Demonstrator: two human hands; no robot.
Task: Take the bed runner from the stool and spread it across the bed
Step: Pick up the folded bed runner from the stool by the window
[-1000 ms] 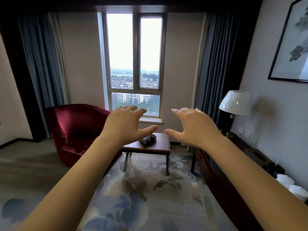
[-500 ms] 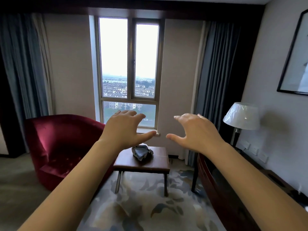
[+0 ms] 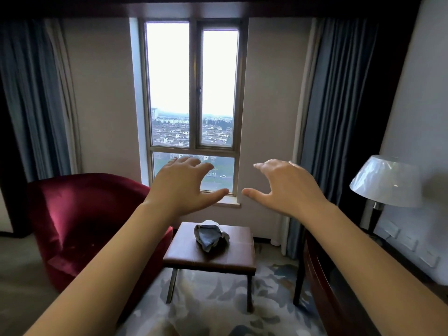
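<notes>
The left hand [image 3: 180, 190] and the right hand [image 3: 288, 190] were raised side by side, palms down, thumbs nearly meeting. The fingers [image 3: 191, 163] of both hands were spread and lightly curled, holding nothing. Below the fingers and well apart from them, the crumpled dark grey fabric bed runner [image 3: 210, 235] lay bunched on the brown leather-topped stool [image 3: 189, 253]. A red velvet armchair [image 3: 80, 221] stood left of the stool.
</notes>
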